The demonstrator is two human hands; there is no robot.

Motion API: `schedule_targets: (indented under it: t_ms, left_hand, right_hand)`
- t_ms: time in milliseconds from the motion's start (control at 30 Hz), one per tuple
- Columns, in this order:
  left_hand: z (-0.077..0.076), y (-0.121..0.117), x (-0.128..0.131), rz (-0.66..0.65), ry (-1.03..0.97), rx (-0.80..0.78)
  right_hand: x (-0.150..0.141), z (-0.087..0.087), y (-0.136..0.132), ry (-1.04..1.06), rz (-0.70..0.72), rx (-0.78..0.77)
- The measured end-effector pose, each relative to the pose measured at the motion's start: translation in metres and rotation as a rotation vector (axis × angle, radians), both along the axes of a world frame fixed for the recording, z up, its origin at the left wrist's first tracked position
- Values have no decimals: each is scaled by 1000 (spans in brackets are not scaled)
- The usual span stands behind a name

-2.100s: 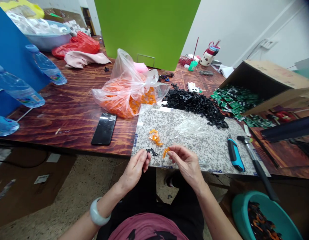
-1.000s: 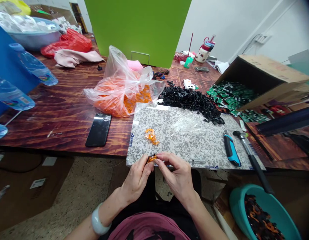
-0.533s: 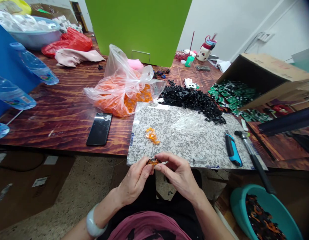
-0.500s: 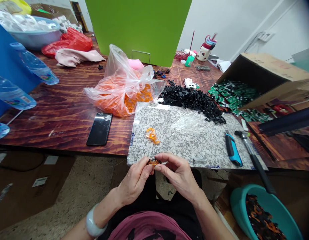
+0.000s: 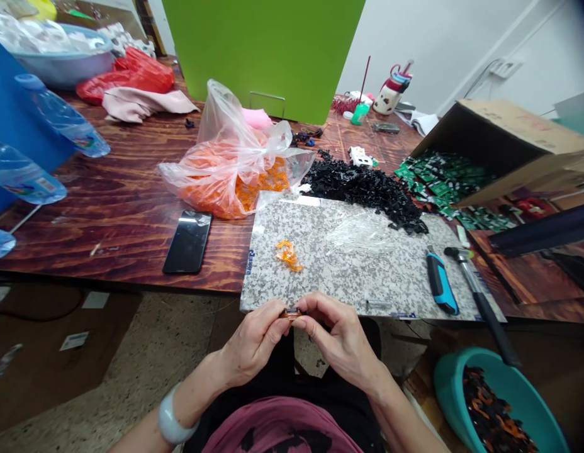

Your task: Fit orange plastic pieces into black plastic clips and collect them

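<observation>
The left hand and right hand are nearly closed, pinching a small orange plastic piece between their fingertips, just over the near edge of a speckled board. A teal basin sits low to the right. Farther up the board lie a few orange pieces, with a heap of black pieces beyond.

The granite-patterned board is speckled grey and white, the worktop dark reddish-brown with wavy grain, the plastic pieces bright orange, the heap black, and the basin teal.
</observation>
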State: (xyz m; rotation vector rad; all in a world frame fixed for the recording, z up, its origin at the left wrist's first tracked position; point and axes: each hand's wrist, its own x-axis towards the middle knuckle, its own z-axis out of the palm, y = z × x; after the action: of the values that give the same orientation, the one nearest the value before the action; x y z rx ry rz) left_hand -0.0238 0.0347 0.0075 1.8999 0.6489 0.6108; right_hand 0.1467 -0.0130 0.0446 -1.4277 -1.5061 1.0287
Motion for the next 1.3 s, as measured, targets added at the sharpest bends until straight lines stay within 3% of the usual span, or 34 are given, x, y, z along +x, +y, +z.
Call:
schedule_targets:
  t_ms: [500,1067,1300]
  left_hand:
    - [2,-1,-5,-56,-11,50]
    - [0,-2,-6,-94,3,56]
    - [6,0,-7,-160,20,52]
  right_hand:
    - [-5,4,-3,-15,32,-12]
    - [0,-7,-10,-3,-2,-9]
    - [1,-1,-10,-12,24,-31]
